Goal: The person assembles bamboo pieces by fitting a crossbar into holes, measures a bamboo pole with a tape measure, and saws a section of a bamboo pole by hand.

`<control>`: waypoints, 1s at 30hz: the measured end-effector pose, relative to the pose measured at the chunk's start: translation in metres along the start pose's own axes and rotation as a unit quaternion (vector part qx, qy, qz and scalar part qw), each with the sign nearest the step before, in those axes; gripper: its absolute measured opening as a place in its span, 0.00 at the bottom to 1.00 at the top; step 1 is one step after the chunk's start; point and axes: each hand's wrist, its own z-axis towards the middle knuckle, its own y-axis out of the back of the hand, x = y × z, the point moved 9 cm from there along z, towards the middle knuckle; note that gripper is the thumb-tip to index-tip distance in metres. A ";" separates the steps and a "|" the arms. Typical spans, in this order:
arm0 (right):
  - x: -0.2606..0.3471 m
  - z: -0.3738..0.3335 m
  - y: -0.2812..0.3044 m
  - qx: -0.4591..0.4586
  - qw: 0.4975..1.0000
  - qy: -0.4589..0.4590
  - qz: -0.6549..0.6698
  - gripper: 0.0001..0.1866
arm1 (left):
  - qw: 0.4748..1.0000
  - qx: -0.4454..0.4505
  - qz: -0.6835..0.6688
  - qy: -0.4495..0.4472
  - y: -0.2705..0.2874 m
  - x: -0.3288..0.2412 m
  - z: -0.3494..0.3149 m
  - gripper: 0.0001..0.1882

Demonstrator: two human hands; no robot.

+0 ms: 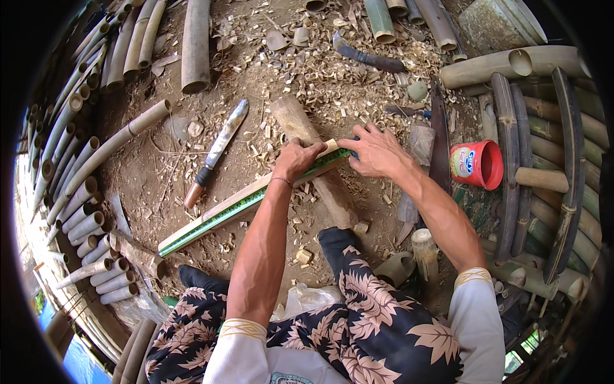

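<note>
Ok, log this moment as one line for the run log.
left hand: pressing split bamboo strip | right hand: on strip's far end | strip: across wooden block | machete: on ground, untouched

I saw bright, soft daylight over the whole scene, and nothing looked dim. The shadows were short and gentle. A soft one lay on the dirt ground (153,173) under my arms. The red cup (478,164) glowed strongly, and the pale bamboo poles (96,160) on the left looked a bit washed out. The knife blade (225,134) had a small shine. The middle was sharp, and I could see each little wood chip. Near the rim, straight poles bent into curves and things got squashed and a little blurry. Past that, the corners were plain black.
</note>
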 end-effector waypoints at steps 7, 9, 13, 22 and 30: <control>0.011 -0.024 -0.002 -0.042 0.998 0.036 0.018 0.35 | 0.967 0.010 -0.232 0.104 0.038 0.008 -0.017 0.26; 0.030 -0.052 -0.011 0.009 0.998 0.053 0.016 0.42 | 0.961 0.000 -0.250 0.120 0.051 0.029 -0.041 0.49; 0.050 -0.112 -0.063 0.096 0.984 0.062 0.138 0.45 | 0.988 0.051 0.136 0.054 0.034 0.022 -0.120 0.50; 0.013 -0.201 -0.131 0.068 0.948 -0.153 0.271 0.47 | 0.980 0.003 0.201 -0.007 0.082 0.011 -0.122 0.42; 0.037 -0.165 -0.039 -0.269 0.929 -0.042 0.251 0.56 | 0.895 0.061 0.422 -0.129 0.099 -0.085 -0.087 0.24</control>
